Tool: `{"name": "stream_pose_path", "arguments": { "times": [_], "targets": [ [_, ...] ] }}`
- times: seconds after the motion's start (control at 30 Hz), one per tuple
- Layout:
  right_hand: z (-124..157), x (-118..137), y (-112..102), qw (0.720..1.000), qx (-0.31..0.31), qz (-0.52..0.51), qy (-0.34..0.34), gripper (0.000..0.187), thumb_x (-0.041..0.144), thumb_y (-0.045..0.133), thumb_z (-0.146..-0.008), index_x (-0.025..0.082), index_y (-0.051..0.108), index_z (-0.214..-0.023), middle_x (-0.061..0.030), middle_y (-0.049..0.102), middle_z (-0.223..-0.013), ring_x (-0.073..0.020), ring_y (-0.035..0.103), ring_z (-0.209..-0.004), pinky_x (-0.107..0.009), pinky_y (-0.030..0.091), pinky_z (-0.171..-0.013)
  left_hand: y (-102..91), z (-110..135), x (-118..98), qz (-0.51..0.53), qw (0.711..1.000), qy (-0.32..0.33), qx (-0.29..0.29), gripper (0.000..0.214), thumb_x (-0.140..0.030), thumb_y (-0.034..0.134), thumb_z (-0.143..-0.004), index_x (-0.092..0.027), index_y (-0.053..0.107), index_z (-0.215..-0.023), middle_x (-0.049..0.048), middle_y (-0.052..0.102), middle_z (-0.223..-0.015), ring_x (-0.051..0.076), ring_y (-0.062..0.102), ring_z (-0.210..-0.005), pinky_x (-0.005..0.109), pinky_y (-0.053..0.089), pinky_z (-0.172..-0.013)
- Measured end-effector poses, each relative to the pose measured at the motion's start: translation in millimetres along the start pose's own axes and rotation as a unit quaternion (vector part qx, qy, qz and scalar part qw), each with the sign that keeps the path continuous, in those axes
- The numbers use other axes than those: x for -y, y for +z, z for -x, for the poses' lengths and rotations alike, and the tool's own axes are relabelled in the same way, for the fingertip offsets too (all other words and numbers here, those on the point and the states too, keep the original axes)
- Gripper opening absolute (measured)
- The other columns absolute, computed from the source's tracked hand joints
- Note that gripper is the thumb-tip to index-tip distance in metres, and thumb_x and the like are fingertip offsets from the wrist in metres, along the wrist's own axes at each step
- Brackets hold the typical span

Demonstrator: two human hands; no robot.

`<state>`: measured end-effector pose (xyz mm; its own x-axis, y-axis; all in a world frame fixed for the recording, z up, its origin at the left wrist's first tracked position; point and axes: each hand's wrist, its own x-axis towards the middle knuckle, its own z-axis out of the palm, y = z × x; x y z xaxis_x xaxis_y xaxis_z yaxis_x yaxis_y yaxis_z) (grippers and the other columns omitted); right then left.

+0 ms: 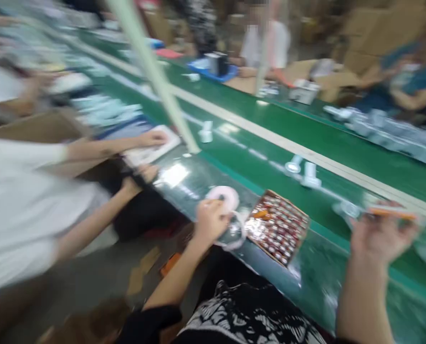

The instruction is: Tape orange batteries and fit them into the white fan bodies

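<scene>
My left hand (211, 220) is closed at the work surface's near edge, its fingers on a pale pinkish-white round part (230, 197). A thin pale ring (242, 234) lies beside that hand. On the right, over the green belt, my right hand (379, 239) is raised with bent fingers around a slim orange stick-like tool (392, 211), blurred by motion. A whitish part (347, 209) shows just left of those fingers; whether they touch it I cannot tell. Between my hands sits a shallow box (277, 228) of small dark-red and silver round pieces, an orange piece on top.
A green conveyor belt (241, 143) runs diagonally, carrying white parts (310, 176) (206, 132). A pale post (159, 71) rises at its near edge. On my left a co-worker in a white shirt (23, 200) handles a white panel (155, 145). Grey parts (385, 129) are piled across the belt.
</scene>
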<state>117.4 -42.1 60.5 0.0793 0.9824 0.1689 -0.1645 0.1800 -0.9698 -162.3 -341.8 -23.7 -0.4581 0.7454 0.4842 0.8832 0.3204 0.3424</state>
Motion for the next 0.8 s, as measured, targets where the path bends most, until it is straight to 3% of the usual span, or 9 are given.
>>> {"name": "stream_pose_path", "arguments": {
  "times": [0.1,0.17,0.2,0.27,0.33,0.43,0.53,0.63,0.8],
  "targets": [
    [14.0,-6.6,-60.9,0.994,-0.082,-0.068,0.011,0.061,0.039,0.098,-0.06,0.028,0.068,-0.112,-0.006,0.08,-0.117,-0.0228,0.08,-0.099,-0.032,0.065,-0.078,35.5,1.1,71.1,-0.006,0.998,-0.062,0.033,0.029,-0.042,0.063,-0.092,-0.019,0.076,-0.104,0.0152,0.074,-0.097,0.035,0.065,-0.096,0.054,0.051,-0.091],
    [37.5,-23.1,-91.4,0.99,-0.099,-0.057,0.08,0.07,0.039,0.1,-0.059,0.026,0.067,-0.119,-0.0082,0.081,-0.114,-0.0225,0.081,-0.089,-0.036,0.066,-0.078,51.5,-6.3,83.0,-0.004,0.998,-0.061,-0.032,0.036,-0.041,0.068,-0.091,-0.019,0.073,-0.119,0.0177,0.072,-0.11,0.038,0.065,-0.106,0.06,0.049,-0.099],
    [50.8,-31.6,-103.3,0.987,-0.111,-0.053,0.106,0.071,0.04,0.1,-0.062,0.026,0.066,-0.122,-0.0095,0.081,-0.116,-0.0227,0.081,-0.09,-0.037,0.067,-0.08,55.2,-13.4,74.9,0.007,0.997,-0.04,-0.062,0.038,-0.04,0.07,-0.092,-0.02,0.071,-0.124,0.0176,0.071,-0.114,0.038,0.065,-0.108,0.061,0.048,-0.102],
    [74.0,-44.8,-120.5,0.98,-0.136,-0.058,0.133,0.071,0.041,0.1,-0.065,0.026,0.066,-0.125,-0.0113,0.08,-0.118,-0.0234,0.081,-0.094,-0.038,0.066,-0.085,61.5,-40.1,32.6,0.057,0.996,0.037,-0.064,0.035,-0.037,0.067,-0.096,-0.021,0.068,-0.128,0.0145,0.071,-0.112,0.034,0.066,-0.107,0.056,0.049,-0.103],
    [86.8,-51.1,-128.5,0.976,-0.146,-0.066,0.145,0.07,0.042,0.1,-0.067,0.025,0.065,-0.125,-0.0123,0.08,-0.119,-0.0251,0.081,-0.098,-0.04,0.066,-0.088,78.2,-86.8,-32.6,0.113,0.984,0.135,0.031,0.031,-0.036,0.059,-0.102,-0.022,0.066,-0.13,0.0097,0.073,-0.105,0.029,0.067,-0.103,0.048,0.05,-0.102],
    [86.7,-49.5,-127.0,0.977,-0.135,-0.076,0.149,0.069,0.042,0.099,-0.069,0.024,0.065,-0.126,-0.013,0.08,-0.119,-0.0269,0.081,-0.1,-0.043,0.066,-0.09,127.5,-174.6,-134.1,0.045,0.949,0.207,0.234,0.047,-0.043,0.055,-0.106,-0.02,0.058,-0.147,0.0128,0.07,-0.131,0.032,0.06,-0.123,0.046,0.048,-0.106],
    [79.3,-42.3,-123.4,0.981,-0.118,-0.084,0.131,0.071,0.043,0.099,-0.07,0.024,0.065,-0.13,-0.0134,0.081,-0.119,-0.0285,0.081,-0.101,-0.046,0.065,-0.091,181.7,-238.6,-204.4,-0.045,0.926,0.207,0.314,0.076,-0.051,0.074,-0.095,-0.02,0.048,-0.159,0.0199,0.051,-0.157,0.041,0.047,-0.14,0.052,0.042,-0.114],
    [78.8,-38.2,-128.7,0.982,-0.109,-0.092,0.125,0.074,0.044,0.1,-0.069,0.024,0.065,-0.131,-0.0142,0.082,-0.117,-0.0306,0.081,-0.1,-0.046,0.065,-0.09,214.8,-256.8,-240.5,-0.065,0.91,0.226,0.342,0.083,-0.061,0.085,-0.082,-0.024,0.058,-0.152,0.0224,0.05,-0.154,0.046,0.05,-0.136,0.054,0.042,-0.113],
    [85.6,-46.0,-141.0,0.969,-0.135,-0.129,0.16,0.075,0.046,0.104,-0.062,0.023,0.068,-0.124,-0.012,0.083,-0.111,-0.0294,0.082,-0.095,-0.04,0.066,-0.084,230.1,-246.9,-260.8,-0.096,0.897,0.241,0.357,0.06,-0.053,0.07,-0.092,-0.009,0.07,-0.133,0.0298,0.062,-0.131,0.049,0.063,-0.122,0.056,0.051,-0.102]
  ]
}}
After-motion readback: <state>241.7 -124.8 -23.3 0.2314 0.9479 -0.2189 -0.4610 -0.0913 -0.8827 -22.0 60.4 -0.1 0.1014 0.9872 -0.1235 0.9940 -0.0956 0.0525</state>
